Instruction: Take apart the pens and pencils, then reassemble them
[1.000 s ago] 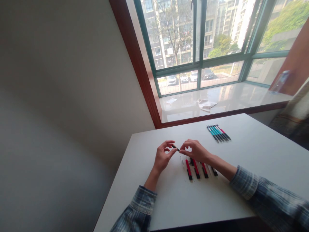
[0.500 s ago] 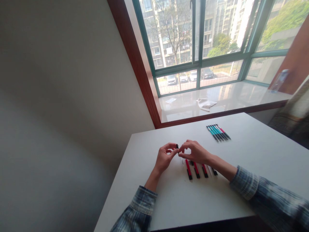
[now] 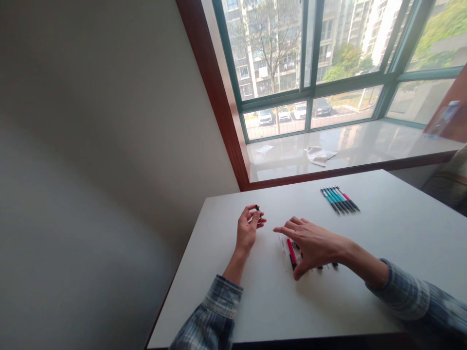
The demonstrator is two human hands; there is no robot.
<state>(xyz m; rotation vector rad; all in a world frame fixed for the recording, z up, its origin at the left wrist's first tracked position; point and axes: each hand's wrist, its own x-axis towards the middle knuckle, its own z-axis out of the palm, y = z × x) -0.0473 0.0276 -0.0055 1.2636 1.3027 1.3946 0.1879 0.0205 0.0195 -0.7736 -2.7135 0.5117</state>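
My left hand (image 3: 248,231) pinches a short black pen part (image 3: 258,209) between thumb and fingers, raised over the white table. Too little of it shows to tell which piece it is. My right hand (image 3: 323,243) is open, thumb and fingers spread, above a row of pen parts. Beside its thumb lies a red and black pen barrel (image 3: 291,253). A thin clear tube (image 3: 282,250) rests just left of that barrel. Other red and black parts are mostly covered by the right hand; only dark ends (image 3: 334,265) peek out below it.
Assembled pens (image 3: 339,199), several teal and one red, lie side by side at the back right of the white table (image 3: 262,301). Behind it, a windowsill (image 3: 284,163) carries a crumpled white cloth (image 3: 319,155) and a clear bottle (image 3: 443,119). A wall (image 3: 109,146) stands left.
My hands have parted. The right hand left the black part, moved right and down, and opened over the pen parts. My left hand kept the part. The view shifted slightly.
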